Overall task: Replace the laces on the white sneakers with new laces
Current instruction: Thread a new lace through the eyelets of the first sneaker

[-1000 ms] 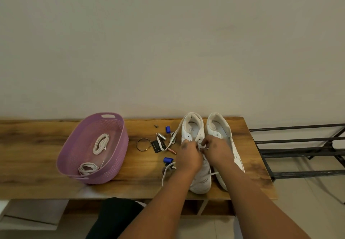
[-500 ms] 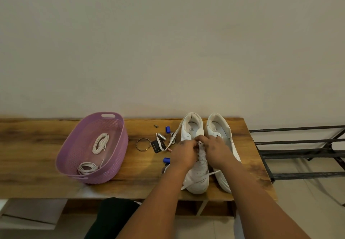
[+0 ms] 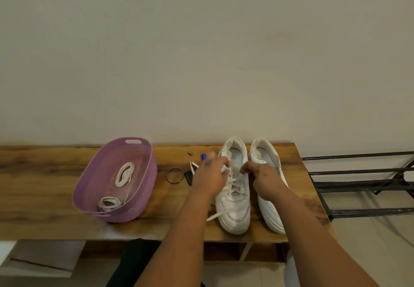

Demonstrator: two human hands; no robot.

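On top of the wooden bench (image 3: 56,174), two white sneakers stand side by side with their toes pointing at the person. Both hands work at the left sneaker (image 3: 234,197). The left hand (image 3: 210,177) is over the left side of this shoe, and its fingers are curled and pinch a bit of the white lace (image 3: 234,184) near the top holes. The right hand (image 3: 261,174) is on the other side, between the two shoes, and its fingertips pinch the lace too. The lace crosses the front of the shoe, and one loose end lies on the wood by the toe. The right sneaker (image 3: 267,208) is partly hidden under the right arm.

Far to the left sits a purple basket (image 3: 125,210) with two rolled white laces (image 3: 124,173) in it. Between the basket and the shoes lie a round ring (image 3: 174,175), a small blue thing (image 3: 203,156) and a few other little bits, too small to tell. A black metal rack (image 3: 358,188) stands to the right of the bench.
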